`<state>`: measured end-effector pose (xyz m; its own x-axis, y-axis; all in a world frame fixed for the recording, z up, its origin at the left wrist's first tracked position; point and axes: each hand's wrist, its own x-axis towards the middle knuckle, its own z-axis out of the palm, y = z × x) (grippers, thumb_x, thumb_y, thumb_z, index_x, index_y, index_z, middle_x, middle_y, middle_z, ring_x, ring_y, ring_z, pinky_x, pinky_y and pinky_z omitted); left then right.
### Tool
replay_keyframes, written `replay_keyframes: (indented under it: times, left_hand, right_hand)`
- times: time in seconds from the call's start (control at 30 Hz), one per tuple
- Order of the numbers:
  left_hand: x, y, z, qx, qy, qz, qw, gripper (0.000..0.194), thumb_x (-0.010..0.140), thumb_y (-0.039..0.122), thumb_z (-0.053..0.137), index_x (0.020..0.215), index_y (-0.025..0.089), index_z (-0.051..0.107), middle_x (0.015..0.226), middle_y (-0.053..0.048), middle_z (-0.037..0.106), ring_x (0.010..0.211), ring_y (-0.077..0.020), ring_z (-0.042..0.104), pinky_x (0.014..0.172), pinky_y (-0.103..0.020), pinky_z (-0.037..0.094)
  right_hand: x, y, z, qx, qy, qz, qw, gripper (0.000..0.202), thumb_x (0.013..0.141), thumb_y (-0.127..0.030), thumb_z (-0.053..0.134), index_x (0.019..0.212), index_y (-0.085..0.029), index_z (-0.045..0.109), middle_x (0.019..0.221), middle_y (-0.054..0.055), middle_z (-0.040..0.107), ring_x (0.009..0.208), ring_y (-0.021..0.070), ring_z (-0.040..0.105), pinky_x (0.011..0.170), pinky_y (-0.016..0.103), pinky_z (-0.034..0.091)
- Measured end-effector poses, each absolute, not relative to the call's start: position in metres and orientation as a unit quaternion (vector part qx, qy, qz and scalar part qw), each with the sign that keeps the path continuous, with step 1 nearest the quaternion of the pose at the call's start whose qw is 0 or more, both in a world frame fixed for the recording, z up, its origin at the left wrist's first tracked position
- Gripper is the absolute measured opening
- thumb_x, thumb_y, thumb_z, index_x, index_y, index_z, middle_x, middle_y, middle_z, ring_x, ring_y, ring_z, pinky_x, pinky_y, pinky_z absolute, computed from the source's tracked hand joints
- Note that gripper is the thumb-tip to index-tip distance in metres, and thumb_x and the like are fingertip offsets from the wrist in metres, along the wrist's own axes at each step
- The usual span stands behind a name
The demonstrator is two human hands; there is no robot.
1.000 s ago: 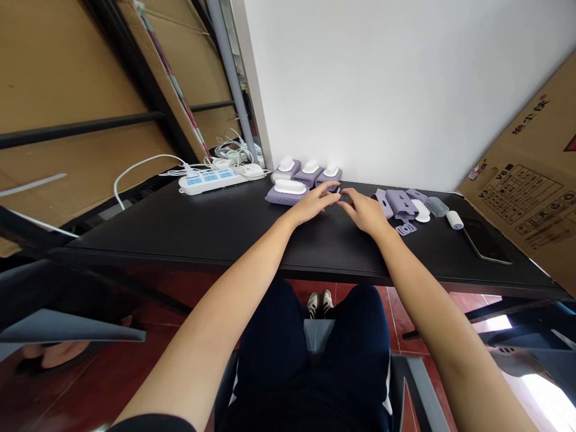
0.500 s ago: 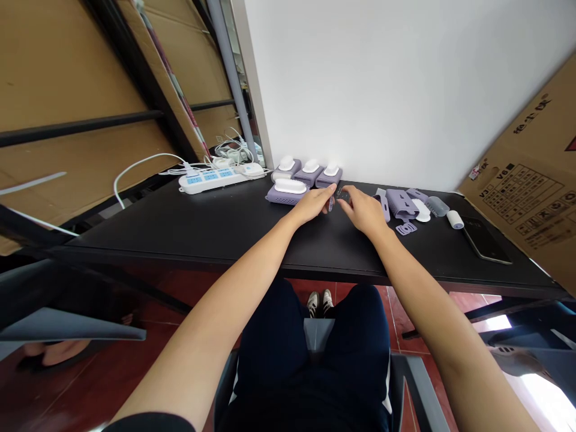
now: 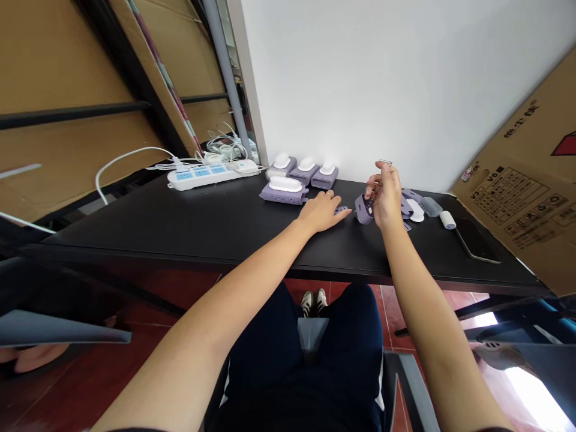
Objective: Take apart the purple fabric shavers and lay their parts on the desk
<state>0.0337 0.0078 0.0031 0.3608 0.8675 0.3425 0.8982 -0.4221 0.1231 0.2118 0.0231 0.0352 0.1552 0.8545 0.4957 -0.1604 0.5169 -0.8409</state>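
**Two Hands Apart over Purple Parts on a Black Tabletop**

Writing is legible chiefly on the cardboard box (image 3: 517,198) at right: "V3" and "V6" stand beside small squares, the one by V6 filled in. (The larger characters above and the fine table below are too indistinct to read with certainty.)

Compared with the frame half a second earlier, when the hands faced each other near the middle of the tabletop (image 3: 216,222), the right hand (image 3: 386,195) has moved rightward and upward, while the left hand (image 3: 318,212) has flattened, palm down. An open purple part (image 3: 363,210) now shows below the right hand's curled fingers.

Grip, left: fingers loosely spread and thumb extended; a small purple piece (image 3: 342,210) lies between thumb and fingers, without being clasped. Grip, right: fingers partly bent, with a thin piece (image 3: 384,161) showing at the uppermost fingertips; whether it is pinched, or whether the lower fingers hold the open purple part, cannot be told.

Four purple cases (image 3: 279,196) with white tops stand left of the parts, near the power strip (image 3: 202,176). A white cylinder (image 3: 447,220) and a phone (image 3: 474,240) lie at right.
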Motion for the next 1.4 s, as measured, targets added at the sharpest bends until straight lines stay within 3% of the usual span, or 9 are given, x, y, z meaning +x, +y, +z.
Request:
replay_keyframes:
  times: [0.17,0.27,0.33,0.4,0.7,0.87,1.0,1.23,1.4]
  left_hand:
    - [0.03,0.003,0.006,-0.851,-0.471,-0.227,0.047,0.053,0.108,0.025,0.033,0.153,0.013,0.057,0.147,-0.017,0.062,0.131,-0.0346,0.058,0.112,-0.05,0.047]
    - [0.037,0.001,0.007,-0.867,-0.415,-0.275,-0.006,0.064,0.107,0.044,0.047,0.163,0.013,0.045,0.162,-0.017,0.052,0.146,-0.0346,0.051,0.123,-0.049,0.039]
    - [0.044,0.0,0.006,-0.874,-0.393,-0.283,-0.046,0.095,0.096,0.064,0.064,0.171,0.014,0.032,0.17,-0.02,0.041,0.154,-0.0379,0.044,0.125,-0.051,0.036]
    - [0.05,0.001,0.004,-0.874,-0.393,-0.276,-0.066,0.112,0.088,0.069,0.073,0.173,0.015,0.025,0.171,-0.022,0.038,0.154,-0.0409,0.044,0.124,-0.054,0.037]
    - [0.051,-0.003,0.007,-0.867,-0.392,-0.295,-0.085,0.081,0.084,0.047,0.076,0.15,0.011,0.047,0.135,-0.019,0.062,0.125,-0.0359,0.06,0.111,-0.048,0.048]
    - [0.057,-0.005,0.006,-0.872,-0.381,-0.289,-0.106,0.078,0.081,0.043,0.074,0.146,0.008,0.049,0.131,-0.019,0.061,0.122,-0.0346,0.06,0.11,-0.048,0.049]
    - [0.059,-0.003,0.003,-0.859,-0.388,-0.299,-0.147,0.074,0.082,0.041,0.071,0.146,0.011,0.05,0.141,-0.02,0.06,0.13,-0.0354,0.059,0.115,-0.048,0.047]
    - [0.056,0.004,0.004,-0.831,-0.388,-0.322,-0.237,0.07,0.088,0.047,0.065,0.146,0.009,0.052,0.145,-0.019,0.063,0.131,-0.0326,0.062,0.114,-0.045,0.048]
    - [0.042,0.013,-0.002,-0.823,-0.376,-0.393,-0.164,0.09,0.081,0.044,0.079,0.157,0.013,0.042,0.162,-0.021,0.05,0.149,-0.0348,0.05,0.127,-0.048,0.038]
  right_hand:
    - [0.211,0.02,0.036,-0.269,-0.499,0.444,0.694,0.047,0.1,-0.069,0.066,0.11,-0.027,0.051,0.076,-0.006,0.047,0.054,0.0124,0.05,0.049,0.022,0.041]
    - [0.212,0.021,0.035,-0.223,-0.478,0.477,0.703,0.043,0.094,-0.057,0.076,0.105,-0.027,0.047,0.072,-0.009,0.04,0.051,0.0112,0.044,0.046,0.02,0.037]
    - [0.213,0.021,0.035,-0.199,-0.472,0.497,0.7,0.042,0.09,-0.045,0.081,0.104,-0.027,0.047,0.071,-0.009,0.038,0.051,0.0109,0.042,0.046,0.019,0.036]
    - [0.213,0.022,0.034,-0.182,-0.469,0.516,0.693,0.041,0.087,-0.037,0.084,0.104,-0.027,0.047,0.07,-0.01,0.037,0.05,0.0105,0.04,0.045,0.018,0.036]
    - [0.21,0.027,0.035,-0.196,-0.379,0.568,0.704,0.049,0.094,-0.046,0.089,0.1,-0.025,0.045,0.065,-0.012,0.031,0.042,0.0063,0.026,0.036,0.014,0.02]
    - [0.209,0.02,0.041,-0.222,-0.325,0.551,0.736,0.049,0.101,-0.057,0.083,0.102,-0.025,0.046,0.064,-0.012,0.03,0.042,0.0065,0.023,0.035,0.014,0.018]
    - [0.208,0.019,0.043,-0.223,-0.303,0.545,0.749,0.049,0.104,-0.061,0.078,0.103,-0.025,0.045,0.064,-0.012,0.029,0.043,0.0069,0.022,0.035,0.014,0.018]
    - [0.212,0.029,0.035,-0.236,-0.324,0.532,0.746,0.049,0.099,-0.058,0.081,0.103,-0.026,0.045,0.065,-0.011,0.027,0.043,0.0087,0.026,0.037,0.017,0.02]
    - [0.207,0.036,0.022,-0.252,-0.479,0.47,0.697,0.036,0.093,-0.042,0.08,0.107,-0.025,0.052,0.078,-0.005,0.051,0.069,0.0143,0.058,0.06,0.021,0.048]
